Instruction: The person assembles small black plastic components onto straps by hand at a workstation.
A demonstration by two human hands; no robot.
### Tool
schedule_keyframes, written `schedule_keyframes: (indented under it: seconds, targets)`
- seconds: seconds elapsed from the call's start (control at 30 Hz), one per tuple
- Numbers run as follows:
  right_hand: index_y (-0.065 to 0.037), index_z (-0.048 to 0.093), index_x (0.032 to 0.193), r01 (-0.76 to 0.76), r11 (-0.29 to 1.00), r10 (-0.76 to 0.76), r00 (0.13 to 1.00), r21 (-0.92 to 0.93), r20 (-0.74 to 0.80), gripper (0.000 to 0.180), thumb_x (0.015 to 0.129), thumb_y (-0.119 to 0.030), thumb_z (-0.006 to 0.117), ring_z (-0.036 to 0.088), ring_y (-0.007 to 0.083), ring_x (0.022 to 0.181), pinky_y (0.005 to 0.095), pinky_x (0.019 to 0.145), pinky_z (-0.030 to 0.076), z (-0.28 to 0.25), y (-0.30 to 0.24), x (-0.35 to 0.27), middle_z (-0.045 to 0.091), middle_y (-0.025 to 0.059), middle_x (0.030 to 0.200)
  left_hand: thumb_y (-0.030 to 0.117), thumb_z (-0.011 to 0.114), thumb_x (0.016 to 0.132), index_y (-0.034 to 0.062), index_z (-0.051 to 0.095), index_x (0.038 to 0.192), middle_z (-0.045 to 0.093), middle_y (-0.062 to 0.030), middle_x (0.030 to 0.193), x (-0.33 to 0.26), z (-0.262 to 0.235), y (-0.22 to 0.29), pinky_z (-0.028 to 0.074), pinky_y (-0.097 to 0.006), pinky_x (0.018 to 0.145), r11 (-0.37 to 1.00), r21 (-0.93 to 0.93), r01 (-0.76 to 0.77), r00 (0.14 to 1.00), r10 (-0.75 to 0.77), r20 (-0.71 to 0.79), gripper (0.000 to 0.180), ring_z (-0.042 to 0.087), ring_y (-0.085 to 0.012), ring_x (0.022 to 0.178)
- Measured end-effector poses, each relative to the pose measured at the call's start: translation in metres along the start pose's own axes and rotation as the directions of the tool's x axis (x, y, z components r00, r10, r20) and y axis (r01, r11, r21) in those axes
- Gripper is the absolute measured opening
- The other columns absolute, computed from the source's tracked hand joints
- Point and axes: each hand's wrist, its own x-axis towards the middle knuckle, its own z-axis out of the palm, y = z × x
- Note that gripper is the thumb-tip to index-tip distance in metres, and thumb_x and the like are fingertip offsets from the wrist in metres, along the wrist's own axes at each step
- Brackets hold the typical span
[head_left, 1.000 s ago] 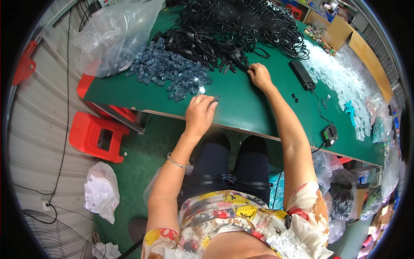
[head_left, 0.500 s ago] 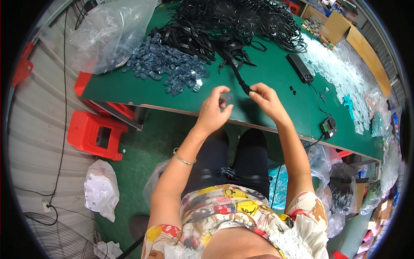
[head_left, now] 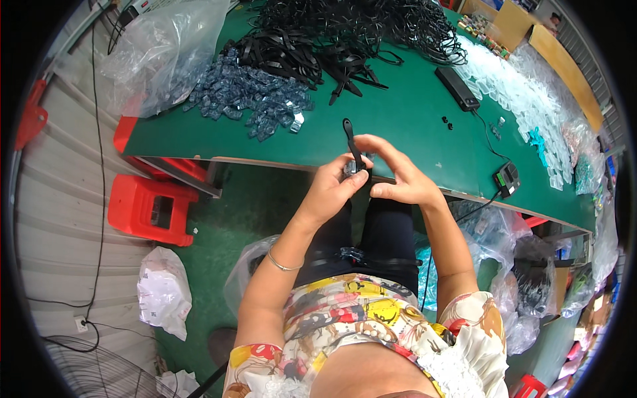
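Green tabletop (head_left: 405, 113) stretches out ahead of both hands, and close over its near side a black strap (head_left: 350, 136) rises from the left hand's (head_left: 332, 189) fingertips, leaning slightly left. The left hand is closed on a clear grey clip (head_left: 351, 168), thumb pressed beside the strap; the right hand (head_left: 408, 182) curves around from the other side, thumb and forefinger spread, the forefinger close to the strap, and I cannot tell whether its hidden fingers grip anything. Counting from large to small: one tangled heap of black cords (head_left: 371, 23) far ahead of the hands, one plastic bag (head_left: 166, 56) far to the left hand's upper left, one heap of clear pieces (head_left: 531, 116) well off to the right hand's upper right, one heap of black straps (head_left: 285, 56) ahead of the left hand, one pile of grey clips (head_left: 242, 93) nearer it, one black box (head_left: 456, 88) and one small device (head_left: 506, 178) right of the right hand, and at least two black bits (head_left: 448, 123) between that hand and the box. The table's near edge (head_left: 279, 166) passes just by both hands; beyond the fingertips, bare green leaves room up to the black straps and rightward toward the box.
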Motion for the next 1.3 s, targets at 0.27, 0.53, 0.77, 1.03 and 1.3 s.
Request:
schedule_keyframes:
  seconds: [0.27,0.53,0.77,1.03,1.3]
  targets:
    - [0.001,0.036,0.131,-0.292,0.82,0.227,0.955,0.493,0.188,0.057,0.084,-0.019,0.062,0.05,0.0132,0.103,0.0292,0.09,0.042,0.03,-0.011,0.0,0.051,0.0078,0.114,0.01,0.054,0.086,-0.0004,0.056,0.102,0.049,0.0028,0.07,-0.02,-0.006,0.014,0.035,-0.02,0.053,0.992,-0.015,0.122,0.992,-0.123,-0.013,0.02,0.043,-0.0037,0.061]
    - [0.002,0.05,0.114,-0.479,0.646,0.533,0.841,0.595,0.098,0.028,0.09,-0.012,0.052,0.05,0.0075,0.072,0.0216,0.064,0.043,0.029,-0.026,-0.016,0.059,0.0061,0.092,0.022,0.044,0.093,-0.0025,0.038,0.123,0.038,0.0007,0.068,-0.034,-0.02,0.023,0.029,-0.019,0.052,0.967,-0.254,-0.035,0.997,0.014,-0.081,0.039,0.032,-0.0055,0.057]
    - [-0.002,0.048,0.11,-0.349,0.672,0.533,0.84,0.654,-0.1,0.022,0.091,-0.01,0.047,0.046,0.0042,0.068,0.0176,0.057,0.037,0.051,-0.041,-0.024,0.052,-0.0005,0.08,0.026,0.046,0.094,0.0028,0.05,0.098,0.045,-0.0011,0.073,-0.056,-0.003,0.01,0.033,-0.021,0.056,0.908,-0.415,0.062,0.981,-0.132,-0.143,0.024,0.038,-0.0077,0.062]
    - [-0.004,0.049,0.106,-0.324,0.6,0.543,0.836,0.732,-0.074,0.019,0.09,-0.013,0.051,0.043,0.0017,0.061,0.0157,0.05,0.032,0.057,-0.057,-0.035,0.051,-0.0012,0.074,0.029,0.045,0.094,0.007,0.045,0.097,0.042,-0.0006,0.072,-0.068,0.011,0.01,0.03,-0.019,0.052,0.856,-0.505,0.11,0.969,-0.206,-0.138,0.022,0.037,-0.0072,0.06]
    - [-0.004,0.049,0.105,-0.352,0.365,0.514,0.848,0.862,0.129,0.018,0.089,-0.012,0.052,0.039,0.0006,0.055,0.0144,0.045,0.027,0.066,-0.053,-0.039,0.051,-0.001,0.07,0.029,0.041,0.095,0.0047,0.044,0.093,0.04,-0.0003,0.068,-0.076,0.01,0.011,0.028,-0.018,0.051,0.826,-0.55,0.126,0.984,-0.173,-0.035,0.024,0.033,-0.0059,0.056]
